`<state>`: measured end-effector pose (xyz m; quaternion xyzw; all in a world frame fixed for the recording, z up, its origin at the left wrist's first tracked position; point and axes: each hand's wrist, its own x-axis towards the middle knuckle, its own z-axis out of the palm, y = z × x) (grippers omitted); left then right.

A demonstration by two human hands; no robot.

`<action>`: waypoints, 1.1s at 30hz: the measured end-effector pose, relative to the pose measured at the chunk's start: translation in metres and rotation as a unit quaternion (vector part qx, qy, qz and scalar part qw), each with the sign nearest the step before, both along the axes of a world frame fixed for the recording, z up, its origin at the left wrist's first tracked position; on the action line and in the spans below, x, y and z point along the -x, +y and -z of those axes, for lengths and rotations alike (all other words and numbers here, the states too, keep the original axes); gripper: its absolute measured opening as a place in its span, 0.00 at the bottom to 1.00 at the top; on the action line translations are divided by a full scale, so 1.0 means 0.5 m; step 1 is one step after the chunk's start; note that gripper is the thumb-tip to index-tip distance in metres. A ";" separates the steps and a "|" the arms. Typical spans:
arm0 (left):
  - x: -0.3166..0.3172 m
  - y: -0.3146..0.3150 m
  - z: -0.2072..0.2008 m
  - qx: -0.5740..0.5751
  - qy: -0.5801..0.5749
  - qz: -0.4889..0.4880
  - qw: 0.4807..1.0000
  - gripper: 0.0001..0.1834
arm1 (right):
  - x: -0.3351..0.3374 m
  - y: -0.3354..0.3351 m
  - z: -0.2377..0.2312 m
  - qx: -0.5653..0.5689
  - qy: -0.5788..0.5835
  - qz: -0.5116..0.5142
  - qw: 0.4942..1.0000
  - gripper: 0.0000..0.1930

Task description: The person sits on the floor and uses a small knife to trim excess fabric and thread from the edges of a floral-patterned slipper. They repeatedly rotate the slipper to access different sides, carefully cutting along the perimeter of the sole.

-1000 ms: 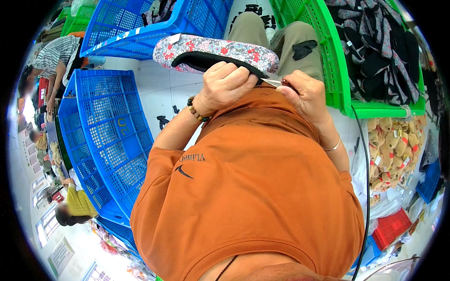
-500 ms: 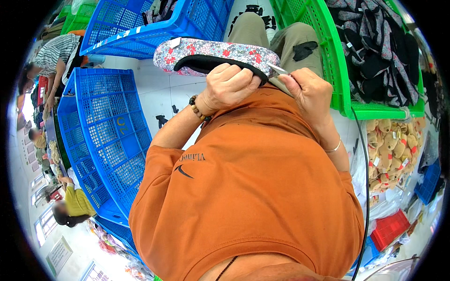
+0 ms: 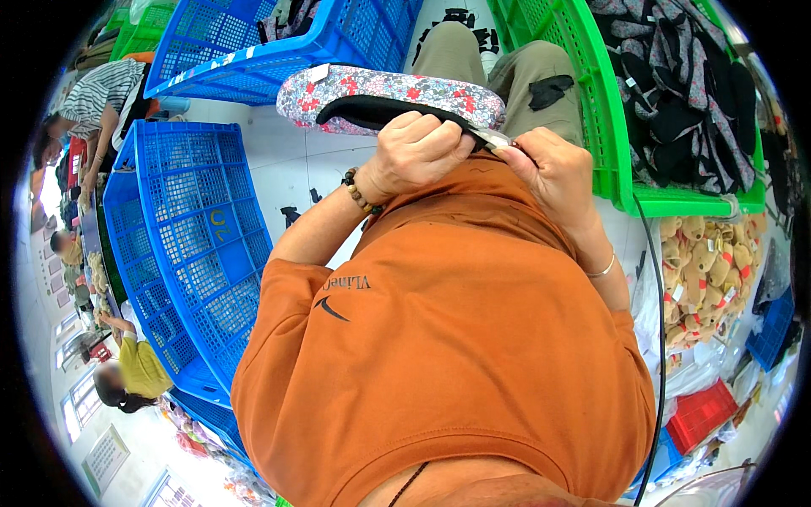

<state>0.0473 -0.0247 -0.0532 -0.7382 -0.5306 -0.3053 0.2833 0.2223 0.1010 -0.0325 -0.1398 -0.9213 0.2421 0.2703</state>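
Note:
A padded fabric slipper [image 3: 380, 89], floral in grey, red and blue with a black edge and a white tag, lies sideways above my lap. My left hand [image 3: 420, 152] is closed on the black edge near the slipper's right end. In my right hand [image 3: 553, 173] is a silver metal tool [image 3: 494, 138] with a flat, tapered blade, its handle hidden by the fingers. The blade's tip meets the black edge at the slipper's right end, close beside my left fingers. Whether the tip goes inside the fabric, I cannot tell.
A green crate [image 3: 621, 160] full of floral and black pieces stands at my right. Blue crates [image 3: 198, 228] stand at the left and a blue crate [image 3: 317, 51] ahead. Tan plush items [image 3: 705, 279] are heaped at right. A black cable [image 3: 661, 338] hangs there; people work at far left.
The tool's blade has shifted left and slightly down, onto the slipper's black edge. My right hand has moved a little with it; the left hand keeps its grip.

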 end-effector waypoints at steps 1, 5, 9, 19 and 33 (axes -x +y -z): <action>0.000 0.000 0.001 0.006 0.001 -0.001 1.000 0.09 | 0.001 0.000 -0.001 -0.007 -0.005 0.004 1.000 0.17; -0.001 0.001 0.002 0.002 -0.004 -0.002 1.000 0.09 | 0.001 0.011 -0.002 -0.044 -0.058 0.078 0.994 0.18; -0.002 -0.001 0.003 0.023 -0.011 -0.007 1.000 0.09 | -0.002 0.015 0.016 0.012 -0.042 0.087 0.995 0.19; -0.012 0.021 0.037 0.265 -0.359 0.011 0.895 0.13 | 0.030 0.034 0.107 0.455 0.011 -0.006 0.890 0.11; 0.063 0.064 0.066 0.357 -0.280 0.045 0.890 0.15 | 0.025 0.018 0.145 0.486 0.023 0.032 0.873 0.12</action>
